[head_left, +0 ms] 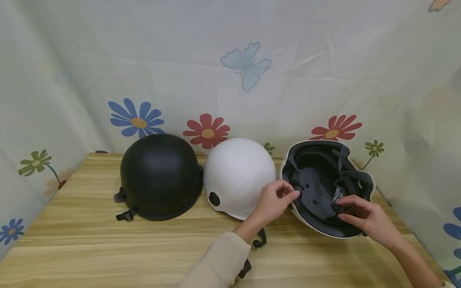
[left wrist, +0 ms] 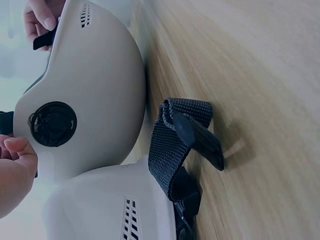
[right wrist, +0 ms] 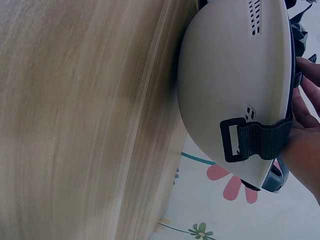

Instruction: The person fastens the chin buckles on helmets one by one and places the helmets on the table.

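Observation:
An upturned white helmet [head_left: 313, 230] lies at the right with its black padded inside [head_left: 318, 192] facing up. At its left rim my left hand [head_left: 275, 200] pinches a black strap end [head_left: 297, 191] between thumb and fingertips. My right hand [head_left: 369, 220] pinches a black strap piece [head_left: 336, 208] over the inside, with thumb and fingers curled. In the left wrist view the helmet's round black dial [left wrist: 53, 124] sits close to my left hand [left wrist: 15, 172]. Over the rim beside my right hand [right wrist: 305, 112] hangs a webbing strap with a black buckle [right wrist: 231, 140], in the right wrist view.
A second white helmet [head_left: 239, 172] stands dome up, left of the upturned one, its black strap [left wrist: 167, 145] lying on the wooden table [head_left: 108, 252]. Farther left is a black helmet [head_left: 160, 176], with buckles at its left. A flower-print cloth [head_left: 173, 72] hangs behind.

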